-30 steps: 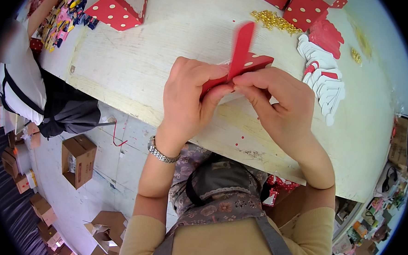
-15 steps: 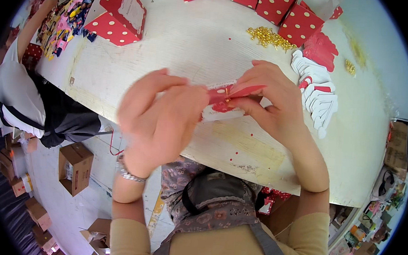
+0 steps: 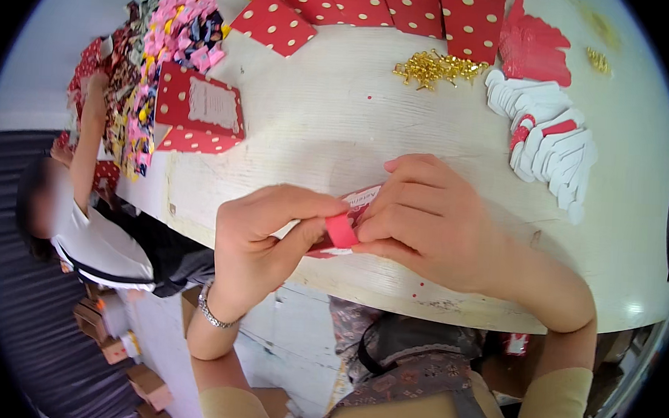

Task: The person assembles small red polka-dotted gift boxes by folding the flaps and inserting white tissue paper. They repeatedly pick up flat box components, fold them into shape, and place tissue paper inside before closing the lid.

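In front of me, just above the white table, both my hands meet at a small red-and-white card piece (image 3: 361, 197). My left hand (image 3: 261, 239) is closed, thumb and forefinger pinching a bent red paper strip (image 3: 341, 230). The strip curves over the card piece beside my right fingertips. My right hand (image 3: 433, 210) is closed round the card piece's right side, its fingers hiding much of it. A pile of gold metal paper fasteners (image 3: 436, 69) lies beyond my hands. To its right are fanned white card strips (image 3: 554, 137), a few showing red.
Red scalloped sheets (image 3: 535, 53) lie at the far right beside a small gold cluster (image 3: 598, 60). Red dotted boxes (image 3: 360, 2) line the back. Another open dotted box (image 3: 200, 111) stands left, beside heaped wrapped sweets (image 3: 185, 23), where a co-worker (image 3: 102, 242) reaches in.
The view has shifted, showing more of the left side. A gold fastener seen at my fingers is now hidden. The red strip, earlier sticking out flat at my right fingers, now bends by my left.
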A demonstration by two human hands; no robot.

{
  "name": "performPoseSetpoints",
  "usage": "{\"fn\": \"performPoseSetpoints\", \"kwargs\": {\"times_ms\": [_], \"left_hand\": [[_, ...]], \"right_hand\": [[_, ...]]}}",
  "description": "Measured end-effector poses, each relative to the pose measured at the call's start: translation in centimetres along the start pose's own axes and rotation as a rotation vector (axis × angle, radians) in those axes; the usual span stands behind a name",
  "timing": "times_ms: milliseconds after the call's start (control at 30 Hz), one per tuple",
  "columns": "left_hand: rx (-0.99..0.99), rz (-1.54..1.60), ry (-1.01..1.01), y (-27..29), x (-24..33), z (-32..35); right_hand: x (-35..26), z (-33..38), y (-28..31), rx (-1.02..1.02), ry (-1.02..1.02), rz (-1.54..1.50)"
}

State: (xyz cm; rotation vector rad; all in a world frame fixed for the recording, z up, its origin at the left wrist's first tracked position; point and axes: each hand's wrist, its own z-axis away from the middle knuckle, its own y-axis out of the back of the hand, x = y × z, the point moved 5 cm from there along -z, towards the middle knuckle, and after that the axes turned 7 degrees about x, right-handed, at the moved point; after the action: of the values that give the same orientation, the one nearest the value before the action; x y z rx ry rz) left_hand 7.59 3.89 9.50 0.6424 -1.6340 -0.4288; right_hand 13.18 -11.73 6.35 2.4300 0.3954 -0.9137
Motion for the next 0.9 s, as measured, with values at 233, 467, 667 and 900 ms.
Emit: {"fn": "performPoseSetpoints", "kwargs": {"times_ms": [233, 467, 667, 900], "left_hand": [[0.104, 0.464, 0.229, -0.6, -2.2, 1.6], [0.033, 0.525, 0.104, -0.9, -2.1, 1.1], [0.03, 0.513, -0.118, -1.3, -1.8, 1.9], [0.098, 0.275, -0.116, -1.3, -1.8, 2.7]], "right_hand": [[0.8, 0.7, 0.0, 0.095, -0.143, -0.047], [0.9, 0.9, -0.1, 0.137, -0.128, -0.045], [0.1, 1.0, -0.5, 0.164, -0.102, 0.055], [0.1, 1.1, -0.9, 0.103, 0.122, -0.017]]}}
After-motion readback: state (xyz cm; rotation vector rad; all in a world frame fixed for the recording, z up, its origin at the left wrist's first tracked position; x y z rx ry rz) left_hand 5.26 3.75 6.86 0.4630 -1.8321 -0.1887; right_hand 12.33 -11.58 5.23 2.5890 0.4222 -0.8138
